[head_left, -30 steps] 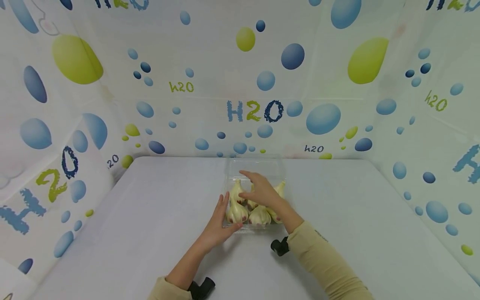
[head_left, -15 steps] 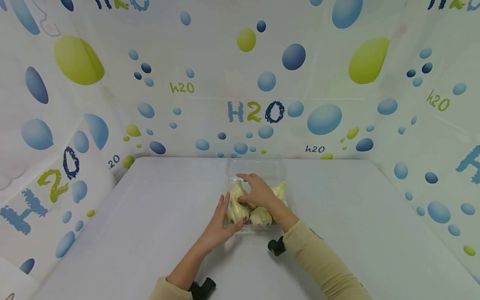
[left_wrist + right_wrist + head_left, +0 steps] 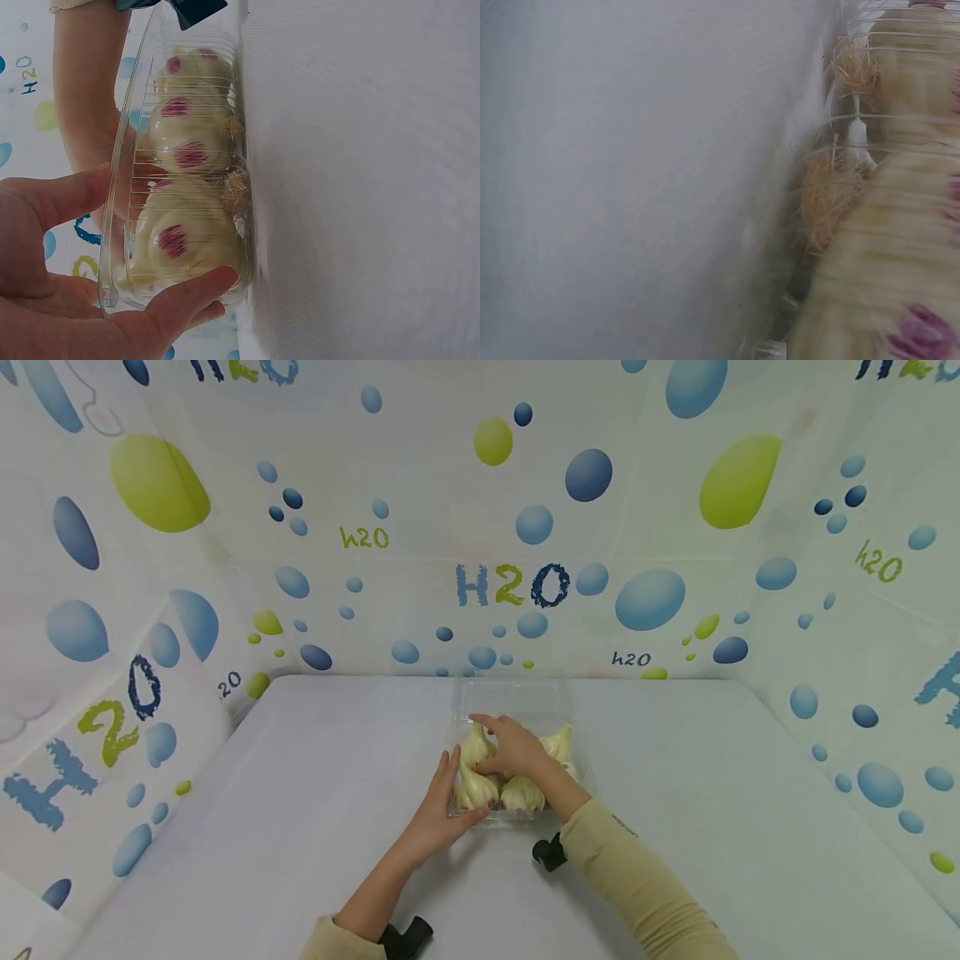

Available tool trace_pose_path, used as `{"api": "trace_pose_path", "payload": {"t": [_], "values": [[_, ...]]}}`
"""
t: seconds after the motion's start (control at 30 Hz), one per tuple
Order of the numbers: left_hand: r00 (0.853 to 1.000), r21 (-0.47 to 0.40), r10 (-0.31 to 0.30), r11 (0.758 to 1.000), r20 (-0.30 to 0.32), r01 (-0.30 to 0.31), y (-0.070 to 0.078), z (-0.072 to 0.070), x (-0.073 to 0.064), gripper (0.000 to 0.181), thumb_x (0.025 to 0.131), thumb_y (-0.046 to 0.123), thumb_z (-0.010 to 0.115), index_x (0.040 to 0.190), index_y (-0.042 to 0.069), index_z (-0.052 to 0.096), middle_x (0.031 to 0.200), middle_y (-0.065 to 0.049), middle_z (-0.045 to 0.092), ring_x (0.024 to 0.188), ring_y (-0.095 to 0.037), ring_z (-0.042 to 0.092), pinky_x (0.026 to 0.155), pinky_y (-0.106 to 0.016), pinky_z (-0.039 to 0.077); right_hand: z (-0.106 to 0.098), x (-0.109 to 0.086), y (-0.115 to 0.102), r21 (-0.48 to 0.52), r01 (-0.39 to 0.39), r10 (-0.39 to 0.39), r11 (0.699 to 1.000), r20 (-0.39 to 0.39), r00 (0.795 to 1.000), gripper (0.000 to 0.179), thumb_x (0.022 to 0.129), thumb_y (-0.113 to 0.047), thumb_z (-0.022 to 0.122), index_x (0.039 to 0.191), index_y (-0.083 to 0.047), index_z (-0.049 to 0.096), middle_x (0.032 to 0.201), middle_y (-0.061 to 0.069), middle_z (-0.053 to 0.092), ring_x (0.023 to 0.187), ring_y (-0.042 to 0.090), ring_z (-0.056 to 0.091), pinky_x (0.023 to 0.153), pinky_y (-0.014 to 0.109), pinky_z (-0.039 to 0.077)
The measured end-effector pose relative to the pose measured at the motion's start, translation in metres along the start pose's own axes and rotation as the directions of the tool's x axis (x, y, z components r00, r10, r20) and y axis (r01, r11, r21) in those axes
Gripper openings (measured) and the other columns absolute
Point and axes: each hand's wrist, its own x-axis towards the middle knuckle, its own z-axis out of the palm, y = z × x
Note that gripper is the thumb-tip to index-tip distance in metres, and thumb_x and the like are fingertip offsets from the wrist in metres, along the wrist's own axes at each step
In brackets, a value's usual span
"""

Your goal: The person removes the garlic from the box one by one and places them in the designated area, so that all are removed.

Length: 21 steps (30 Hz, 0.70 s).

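A clear plastic clamshell container lies on the white table, its lid folded back, with several garlic bulbs inside. My left hand holds its near left corner, thumb along the front and fingers on the left side. In the left wrist view, fingertips press the ribbed wall, and purple-marked garlic with strawy roots shows through. My right hand reaches into the container, thumb and fingers around the back left garlic bulb. The right wrist view shows only blurred garlic behind the plastic, not the hand.
The white table extends on both sides of the container. Behind it stands a white curtain with blue and green drops and H2O lettering. Black wrist-camera mounts hang under both forearms.
My right hand has moved slightly left and toward me, its thumb and fingers coming around the back left garlic bulb. My left hand stays at the container's corner.
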Motion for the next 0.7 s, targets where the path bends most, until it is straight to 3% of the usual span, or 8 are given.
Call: {"api": "trace_pose_path", "payload": {"t": [0.7], "values": [[1.000, -0.002, -0.024, 1.000, -0.001, 0.024, -0.0035, 0.0028, 0.0009, 0.091, 0.082, 0.021, 0.067, 0.148, 0.016, 0.005, 0.151, -0.018, -0.004, 0.136, -0.039, 0.002, 0.101, -0.063, 0.014, 0.0063, 0.0078, -0.0016, -0.063, -0.035, 0.033, 0.997, -0.023, 0.999, 0.071, 0.070, -0.025, 0.079, 0.131, -0.017, 0.043, 0.106, 0.009, 0.061, 0.091, 0.026, 0.058, 0.069, 0.040, 0.049]]}}
